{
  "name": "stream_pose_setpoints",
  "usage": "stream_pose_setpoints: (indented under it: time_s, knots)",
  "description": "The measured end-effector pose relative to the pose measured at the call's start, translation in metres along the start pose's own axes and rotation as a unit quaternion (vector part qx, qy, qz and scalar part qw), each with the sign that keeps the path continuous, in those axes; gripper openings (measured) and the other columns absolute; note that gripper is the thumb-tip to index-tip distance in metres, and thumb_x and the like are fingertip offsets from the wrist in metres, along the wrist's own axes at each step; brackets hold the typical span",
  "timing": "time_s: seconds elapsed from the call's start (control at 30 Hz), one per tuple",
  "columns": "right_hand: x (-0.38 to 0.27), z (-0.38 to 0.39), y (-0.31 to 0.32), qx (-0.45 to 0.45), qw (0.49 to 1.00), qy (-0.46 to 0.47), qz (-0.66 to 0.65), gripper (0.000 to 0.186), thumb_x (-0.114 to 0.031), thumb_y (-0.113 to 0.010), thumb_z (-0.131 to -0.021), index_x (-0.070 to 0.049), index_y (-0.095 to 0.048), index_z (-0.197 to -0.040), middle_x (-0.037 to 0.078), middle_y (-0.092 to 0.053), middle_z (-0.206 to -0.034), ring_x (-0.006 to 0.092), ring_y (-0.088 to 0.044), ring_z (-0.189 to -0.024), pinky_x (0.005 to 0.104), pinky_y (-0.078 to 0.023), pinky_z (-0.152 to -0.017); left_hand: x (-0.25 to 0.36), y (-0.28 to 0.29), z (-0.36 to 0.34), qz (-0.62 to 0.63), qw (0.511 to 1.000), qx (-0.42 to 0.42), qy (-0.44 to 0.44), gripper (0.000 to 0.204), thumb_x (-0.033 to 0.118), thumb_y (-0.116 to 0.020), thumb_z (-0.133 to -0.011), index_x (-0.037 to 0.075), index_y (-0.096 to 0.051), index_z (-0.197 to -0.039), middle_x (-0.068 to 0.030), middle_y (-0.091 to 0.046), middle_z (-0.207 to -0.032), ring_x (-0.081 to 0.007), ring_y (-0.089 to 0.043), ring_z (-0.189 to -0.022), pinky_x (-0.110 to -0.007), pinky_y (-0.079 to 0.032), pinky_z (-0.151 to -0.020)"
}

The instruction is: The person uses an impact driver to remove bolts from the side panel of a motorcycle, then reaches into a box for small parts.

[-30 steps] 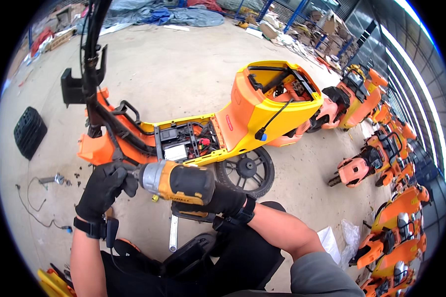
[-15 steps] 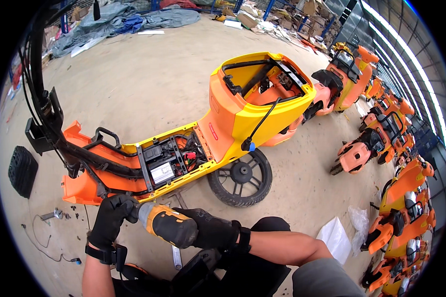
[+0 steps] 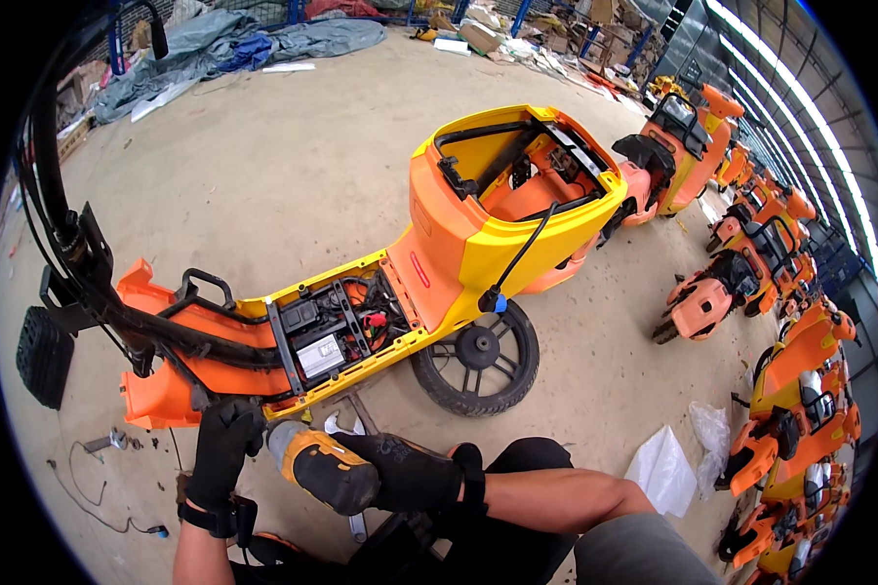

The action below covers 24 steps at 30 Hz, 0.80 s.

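My gloved right hand (image 3: 400,468) grips a yellow-and-black power drill (image 3: 327,473), its nose pointing left toward my gloved left hand (image 3: 229,439). The left hand's fingers are closed at the drill's front; whatever they hold is too small to make out. Just beyond both hands lies an orange-and-yellow scooter body (image 3: 443,273), with an open floorboard compartment (image 3: 332,322) showing wiring and a silver box, and an open top section with a cable hanging from it. Its dark steering tube and cables rise at the left. A loose black wheel (image 3: 478,361) lies beside it. A silver wrench (image 3: 358,526) shows below the drill.
Rows of orange scooters (image 3: 790,409) stand to the right, near white plastic sheets (image 3: 658,473). A black mat (image 3: 41,361), metal part (image 3: 98,444) and cable (image 3: 83,502) lie at left. Tarps (image 3: 215,49) and debris are piled at the back.
The drill and both hands have moved lower in the view and the drill sits farther from the scooter's compartment. The view has shifted, showing more of the steering tube at the left.
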State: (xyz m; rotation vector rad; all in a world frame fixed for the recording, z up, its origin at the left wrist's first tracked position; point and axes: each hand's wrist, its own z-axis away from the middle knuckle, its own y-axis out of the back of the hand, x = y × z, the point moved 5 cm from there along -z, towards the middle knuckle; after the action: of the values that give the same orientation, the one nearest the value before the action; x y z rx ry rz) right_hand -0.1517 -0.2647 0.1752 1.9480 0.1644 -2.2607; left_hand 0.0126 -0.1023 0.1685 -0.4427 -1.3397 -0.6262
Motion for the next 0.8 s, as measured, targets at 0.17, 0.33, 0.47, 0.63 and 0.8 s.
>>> stream_pose_setpoints:
  time_s: [0.17, 0.33, 0.47, 0.63, 0.8]
  knots:
    - [0.005, -0.006, 0.002, 0.005, 1.0, 0.008, -0.009, 0.049, -0.008, -0.061, -0.097, -0.001, -0.043, -0.142, 0.01, -0.057, -0.137, 0.0152, -0.056, -0.124, 0.0305, -0.046, -0.106, 0.001, 0.001, 0.0, 0.033, 0.999, 0.029, 0.01, 0.018, 0.016, -0.059, -0.089, 0.004, -0.06, -0.075, 0.0008, -0.051, -0.061, -0.0074, -0.045, -0.054, -0.024, -0.035, -0.051]
    - [-0.015, -0.007, 0.007, 0.011, 0.989, 0.051, 0.141, 0.052, -0.017, -0.065, -0.095, -0.001, -0.045, -0.14, 0.013, -0.06, -0.132, 0.0195, -0.061, -0.119, 0.0331, -0.049, -0.101, 0.003, 0.005, 0.002, 0.044, 0.998, 0.036, 0.002, 0.018, 0.017, -0.058, -0.089, 0.004, -0.061, -0.076, 0.0008, -0.051, -0.062, -0.0072, -0.045, -0.054, -0.023, -0.035, -0.052]
    - [-0.01, -0.008, 0.007, 0.052, 0.984, 0.089, 0.145, 0.055, -0.028, -0.073, -0.087, -0.006, -0.053, -0.133, 0.015, -0.067, -0.118, 0.0325, -0.067, -0.105, 0.0402, -0.052, -0.089, -0.002, 0.008, 0.001, 0.063, 0.997, 0.034, -0.015, 0.018, 0.018, -0.056, -0.09, 0.004, -0.062, -0.08, 0.0007, -0.052, -0.062, -0.0072, -0.045, -0.054, -0.023, -0.035, -0.052]
    - [-0.002, -0.01, 0.0, 0.008, 0.998, 0.052, 0.026, 0.053, -0.02, -0.071, -0.09, -0.004, -0.05, -0.136, 0.012, -0.063, -0.125, 0.0227, -0.063, -0.113, 0.0351, -0.051, -0.096, -0.017, 0.023, -0.003, 0.055, 0.996, 0.059, -0.042, 0.025, 0.024, -0.051, -0.099, 0.004, -0.06, -0.087, 0.0007, -0.051, -0.066, -0.0089, -0.046, -0.056, -0.024, -0.037, -0.053]
    - [-0.004, -0.005, -0.001, 0.029, 0.997, 0.068, 0.035, 0.053, -0.019, -0.071, -0.09, -0.004, -0.05, -0.136, 0.012, -0.063, -0.125, 0.022, -0.063, -0.114, 0.0346, -0.051, -0.097, -0.007, 0.008, 0.0, -0.048, 0.996, 0.029, -0.072, 0.035, 0.033, -0.05, -0.103, 0.002, -0.066, -0.1, -0.0019, -0.064, -0.085, -0.0099, -0.059, -0.075, -0.024, -0.047, -0.067]
